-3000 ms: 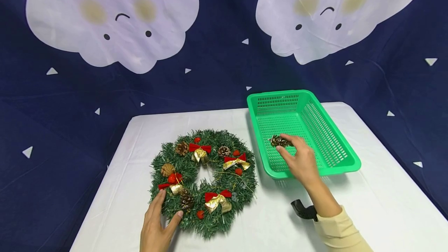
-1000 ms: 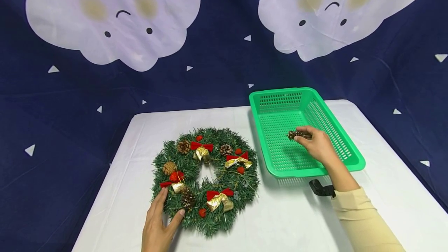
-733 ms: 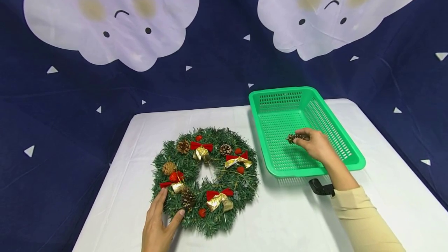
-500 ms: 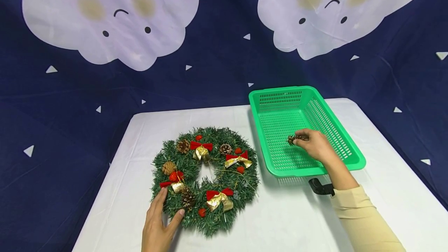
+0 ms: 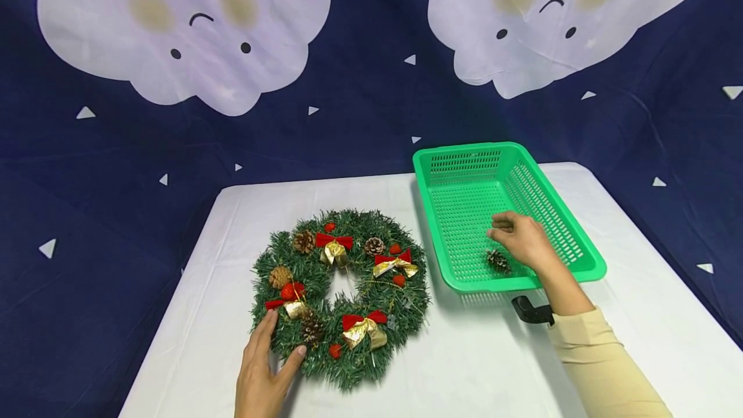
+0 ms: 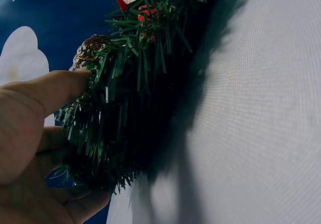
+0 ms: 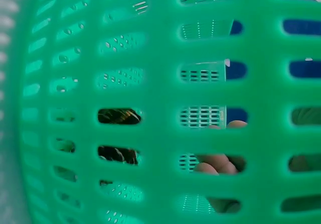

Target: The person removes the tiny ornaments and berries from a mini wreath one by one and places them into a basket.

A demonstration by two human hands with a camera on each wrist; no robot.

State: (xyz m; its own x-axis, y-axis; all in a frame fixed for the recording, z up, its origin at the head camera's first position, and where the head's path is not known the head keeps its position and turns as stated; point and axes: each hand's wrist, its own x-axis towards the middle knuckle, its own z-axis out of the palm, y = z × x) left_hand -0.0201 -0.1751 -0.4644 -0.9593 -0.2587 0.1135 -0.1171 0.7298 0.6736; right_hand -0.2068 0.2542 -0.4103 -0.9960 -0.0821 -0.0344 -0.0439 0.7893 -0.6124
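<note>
My left hand (image 5: 261, 369) holds the near left edge of a green tinsel Christmas wreath (image 5: 403, 311), thumb and fingers spread around its rim. In the left wrist view the thumb (image 6: 60, 88) presses one side of the wreath (image 6: 125, 78) while the other fingers curl at its opposite side. Inside a green plastic basket (image 5: 434, 231) a pinecone (image 5: 498, 261) lies on the bottom near the front. Just above it hovers my right hand (image 5: 525, 240), fingers loosely bent and holding nothing. Through the basket's slots the right wrist view shows the dark pinecone (image 7: 118, 155) apart from the fingertips (image 7: 220, 163).
Red-and-gold bows (image 5: 364, 331), red berries and several pinecones (image 5: 304, 242) decorate the wreath. A white cloth covers the table (image 5: 464, 366). Behind hangs a dark blue backdrop (image 5: 371, 31) with clouds. A black wrist mount (image 5: 531, 310) sticks out near the basket's front wall.
My right hand has moved right and deeper over the basket and let go of the pinecone, which has dropped onto the basket bottom. The left hand stays at the wreath.
</note>
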